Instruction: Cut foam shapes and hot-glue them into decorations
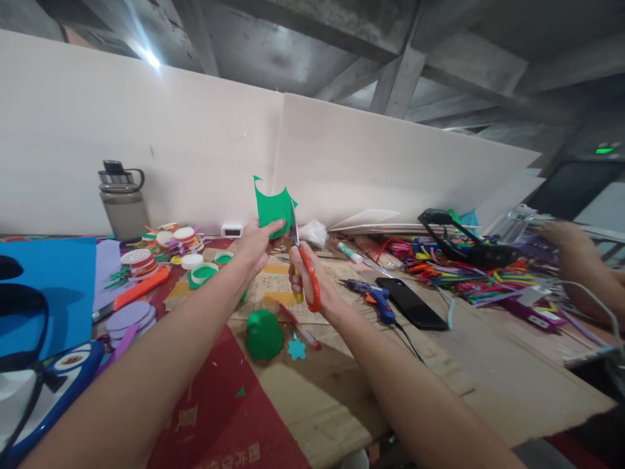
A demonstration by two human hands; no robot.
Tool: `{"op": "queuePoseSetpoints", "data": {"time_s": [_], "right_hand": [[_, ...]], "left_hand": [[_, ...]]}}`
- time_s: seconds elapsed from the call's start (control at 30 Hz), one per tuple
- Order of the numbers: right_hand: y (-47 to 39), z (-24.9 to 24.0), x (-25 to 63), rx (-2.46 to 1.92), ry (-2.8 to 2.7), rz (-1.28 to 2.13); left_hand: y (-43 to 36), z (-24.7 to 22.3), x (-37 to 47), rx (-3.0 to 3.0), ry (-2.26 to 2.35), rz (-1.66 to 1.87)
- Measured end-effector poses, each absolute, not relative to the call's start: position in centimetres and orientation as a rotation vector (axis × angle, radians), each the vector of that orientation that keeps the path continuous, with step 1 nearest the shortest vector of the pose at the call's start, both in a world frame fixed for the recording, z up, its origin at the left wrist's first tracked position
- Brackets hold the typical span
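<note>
My left hand (258, 244) pinches a green sheet (271, 207) whose upper edge has curved cut-outs; whether it is paper or felt I cannot tell. In my right hand (312, 277) is a pair of scissors (311, 286) with orange and yellow handles. Their blades point up and lie against the sheet's right edge. Below the hands a green round cutout (264, 334) rests on the cardboard, close to a small blue flower-like shape (296, 348) and a red pen (305, 329). Left of my hands are white rings on green pieces (202, 273).
A grey bottle (124, 212) stands at the back left. An orange box cutter (141, 288) and purple discs (131, 319) lie at left. To the right are a blue glue gun (375, 298), a black phone (411, 303), colourful pipe cleaners (439, 264) and another person's arm (581, 280).
</note>
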State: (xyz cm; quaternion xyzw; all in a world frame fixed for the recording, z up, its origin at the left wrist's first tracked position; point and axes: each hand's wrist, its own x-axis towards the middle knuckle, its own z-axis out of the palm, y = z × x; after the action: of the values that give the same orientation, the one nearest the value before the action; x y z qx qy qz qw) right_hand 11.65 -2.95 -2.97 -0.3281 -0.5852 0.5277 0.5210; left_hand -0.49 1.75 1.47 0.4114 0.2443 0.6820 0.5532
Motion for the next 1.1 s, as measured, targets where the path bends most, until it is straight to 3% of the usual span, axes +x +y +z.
{"op": "queuePoseSetpoints", "data": {"time_s": [1.1], "right_hand": [[-2.39, -3.41, 11.71, -0.811, -1.443, 1.230]], "left_hand": [[2.01, 1.89, -1.39, 0.941, 0.602, 1.604]]}}
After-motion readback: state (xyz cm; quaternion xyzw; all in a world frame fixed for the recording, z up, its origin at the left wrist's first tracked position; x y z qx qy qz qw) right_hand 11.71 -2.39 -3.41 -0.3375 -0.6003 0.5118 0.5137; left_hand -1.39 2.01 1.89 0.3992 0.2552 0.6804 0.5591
